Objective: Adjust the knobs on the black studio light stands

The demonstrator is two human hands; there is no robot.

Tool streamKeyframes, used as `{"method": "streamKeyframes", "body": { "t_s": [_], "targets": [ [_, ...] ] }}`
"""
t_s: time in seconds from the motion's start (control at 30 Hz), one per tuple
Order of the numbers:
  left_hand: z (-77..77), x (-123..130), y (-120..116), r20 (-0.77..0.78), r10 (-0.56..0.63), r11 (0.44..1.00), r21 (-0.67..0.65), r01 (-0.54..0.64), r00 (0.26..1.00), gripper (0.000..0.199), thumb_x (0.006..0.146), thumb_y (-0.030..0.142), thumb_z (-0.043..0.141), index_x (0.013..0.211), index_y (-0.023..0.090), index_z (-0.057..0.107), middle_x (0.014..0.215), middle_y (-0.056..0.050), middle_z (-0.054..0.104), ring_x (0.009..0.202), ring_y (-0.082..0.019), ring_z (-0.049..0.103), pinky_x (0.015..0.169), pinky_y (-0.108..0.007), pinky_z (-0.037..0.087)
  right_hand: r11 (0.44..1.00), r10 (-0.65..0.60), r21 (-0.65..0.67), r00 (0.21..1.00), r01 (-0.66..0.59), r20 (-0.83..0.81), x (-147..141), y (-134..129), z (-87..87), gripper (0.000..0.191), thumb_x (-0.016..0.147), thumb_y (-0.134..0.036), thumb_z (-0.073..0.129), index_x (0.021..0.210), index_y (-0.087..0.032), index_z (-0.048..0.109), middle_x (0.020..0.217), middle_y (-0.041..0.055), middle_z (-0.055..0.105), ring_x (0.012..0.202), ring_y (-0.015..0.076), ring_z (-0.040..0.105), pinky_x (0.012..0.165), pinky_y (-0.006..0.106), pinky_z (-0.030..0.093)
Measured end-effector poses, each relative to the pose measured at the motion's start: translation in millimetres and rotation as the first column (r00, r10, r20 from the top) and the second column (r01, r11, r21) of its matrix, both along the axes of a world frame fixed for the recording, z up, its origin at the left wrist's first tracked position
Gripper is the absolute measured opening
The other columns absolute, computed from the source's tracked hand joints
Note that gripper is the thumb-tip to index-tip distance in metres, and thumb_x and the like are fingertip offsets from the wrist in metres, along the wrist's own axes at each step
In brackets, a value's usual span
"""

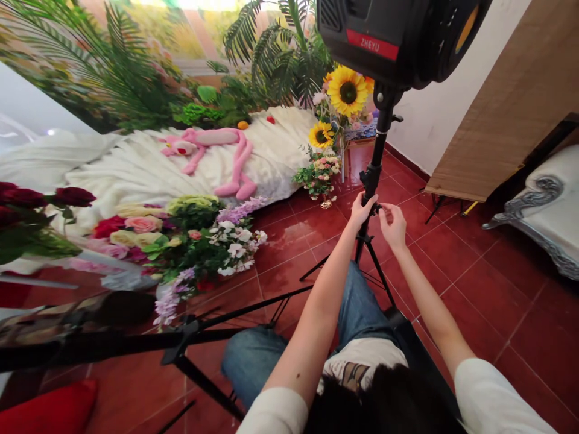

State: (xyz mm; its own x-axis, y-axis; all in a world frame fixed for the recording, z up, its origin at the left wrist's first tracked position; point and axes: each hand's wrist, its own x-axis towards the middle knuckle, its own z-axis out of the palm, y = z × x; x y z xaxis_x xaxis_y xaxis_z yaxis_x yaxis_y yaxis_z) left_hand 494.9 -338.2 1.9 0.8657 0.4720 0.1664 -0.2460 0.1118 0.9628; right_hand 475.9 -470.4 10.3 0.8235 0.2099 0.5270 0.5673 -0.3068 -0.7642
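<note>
A black light stand [373, 163] rises upright in front of me, carrying a large black studio light [398, 42] with a red label. My left hand [362, 209] is wrapped round the stand's pole at about knee height. On the pole's right side, my right hand [392, 224] has its fingertips pinched at a small black knob [376, 208], which the fingers partly cover. The stand's legs spread out on the floor just below both hands.
A pink plush toy [217, 141] lies on white draped fabric [280, 150]. Artificial flowers [194, 241] stand at left, sunflowers [347, 90] behind the stand. Another black tripod [190, 337] crosses the lower left. A white armchair [552, 205] is at right on red tiles [488, 289].
</note>
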Motion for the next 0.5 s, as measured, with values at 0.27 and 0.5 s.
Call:
{"method": "streamKeyframes", "body": {
  "t_s": [0.27, 0.5],
  "targets": [
    [-4.7, 2.6, 2.4, 0.006, 0.000, 1.000, 0.012, 0.000, 1.000, 0.022, 0.082, 0.033, 0.070, 0.097, 0.020, 0.063, 0.092, -0.001, 0.067, 0.082, -0.011, 0.063, 0.083, -0.026, 0.052, 0.996, -0.081, -0.017, 0.987, 0.084, 0.140, -0.7, 9.0, 8.1, 0.026, 0.090, -0.045, 0.061, 0.097, -0.020, 0.067, 0.125, 0.0146, 0.060, 0.120, 0.0270, 0.056, 0.106, 0.047, 0.046],
    [-12.3, 9.9, 5.1, -0.009, 0.064, 0.998, 0.030, -0.063, 0.998, 0.017, 0.082, 0.027, 0.069, 0.097, 0.018, 0.065, 0.092, -0.003, 0.071, 0.088, -0.013, 0.067, 0.088, -0.026, 0.054, 0.990, 0.140, -0.021, 0.985, -0.142, -0.098, 49.5, 41.6, 39.0, 0.035, 0.082, -0.034, 0.071, 0.114, -0.019, 0.067, 0.114, 0.0115, 0.072, 0.109, 0.0270, 0.067, 0.102, 0.044, 0.049]
  ]
}}
